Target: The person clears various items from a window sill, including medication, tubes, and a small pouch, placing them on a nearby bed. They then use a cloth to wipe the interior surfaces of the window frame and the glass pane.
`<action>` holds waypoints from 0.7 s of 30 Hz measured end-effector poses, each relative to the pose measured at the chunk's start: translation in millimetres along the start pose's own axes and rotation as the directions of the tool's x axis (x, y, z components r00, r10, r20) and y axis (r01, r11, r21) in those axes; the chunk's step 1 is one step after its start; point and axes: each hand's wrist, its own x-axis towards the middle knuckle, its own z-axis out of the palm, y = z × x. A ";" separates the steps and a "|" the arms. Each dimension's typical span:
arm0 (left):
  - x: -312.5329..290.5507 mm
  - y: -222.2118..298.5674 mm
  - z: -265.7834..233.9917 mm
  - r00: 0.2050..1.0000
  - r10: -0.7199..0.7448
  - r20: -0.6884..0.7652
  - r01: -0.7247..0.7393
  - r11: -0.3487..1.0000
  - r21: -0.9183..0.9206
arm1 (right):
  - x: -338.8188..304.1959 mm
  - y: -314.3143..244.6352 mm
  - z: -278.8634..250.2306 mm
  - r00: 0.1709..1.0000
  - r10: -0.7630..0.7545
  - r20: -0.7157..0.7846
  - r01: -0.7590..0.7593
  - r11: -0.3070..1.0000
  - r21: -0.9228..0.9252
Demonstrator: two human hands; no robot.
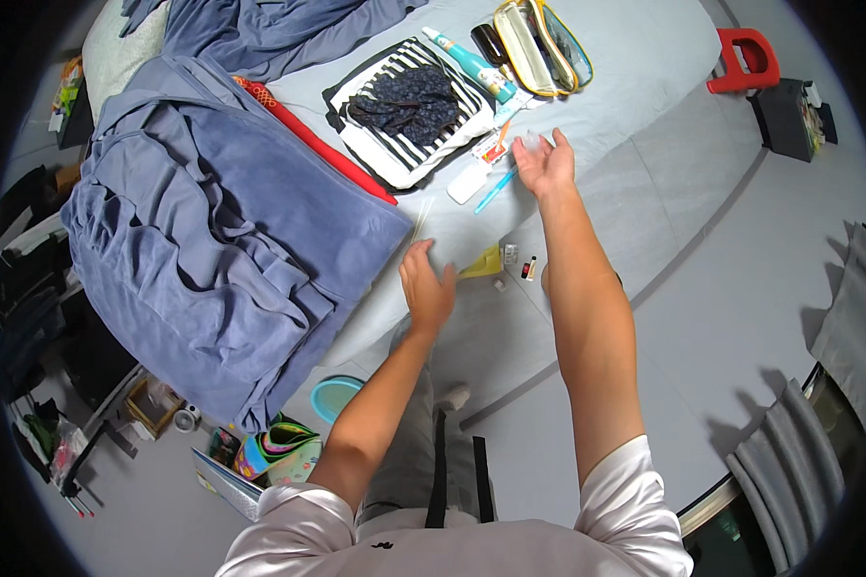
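Note:
My right hand is raised at the bed's near edge, fingers apart and slightly curled. A pale, see-through patch shows between its fingers; I cannot make out what it is. Just left of it lie a blue toothbrush, a white flat case and a small red-and-white tube. My left hand hovers lower down by the bed's edge, fingers loosely spread, holding nothing. Beyond, a black-and-white striped bag carries a bunched dark patterned cloth. A teal-and-white tube lies beside an unzipped, yellow-trimmed pouch.
A blue-grey blanket covers the bed's left side, with a red strip along it. Small items and a yellow packet lie below the bed's edge. A red stool and black box stand at far right; a teal basin sits lower left.

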 end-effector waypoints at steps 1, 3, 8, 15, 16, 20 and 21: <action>-6.9 1.1 -1.3 1.000 0.004 -0.014 -0.004 1.000 -0.006 | -12.8 2.9 -2.1 0.995 0.011 0.097 -0.014 1.000 0.025; -17.8 4.6 -0.1 0.999 0.017 -0.027 -0.017 1.000 -0.013 | -41.9 13.6 -18.2 0.962 0.001 0.273 0.010 0.999 -0.039; -48.5 30.8 1.2 0.994 0.106 0.011 -0.105 0.993 -0.045 | -87.8 79.1 -197.1 0.852 0.257 0.457 -0.083 0.927 -0.366; -102.2 84.1 7.2 0.953 0.261 0.155 -0.241 0.960 -0.141 | -281.3 100.2 -374.0 0.891 0.285 -0.353 -0.358 0.920 -0.162; -109.3 95.8 6.2 0.935 0.292 0.201 -0.269 0.954 -0.134 | -298.1 97.3 -396.7 0.885 0.293 -0.361 -0.351 0.931 -0.105; -151.0 135.6 17.1 0.849 0.344 0.401 -0.223 0.921 -0.319 | -346.4 69.8 -467.0 0.968 0.150 -0.201 -0.179 0.974 -0.137; -159.3 140.7 21.4 0.826 0.348 0.444 -0.206 0.919 -0.336 | -358.0 55.6 -471.1 0.986 0.085 -0.141 -0.102 0.987 -0.120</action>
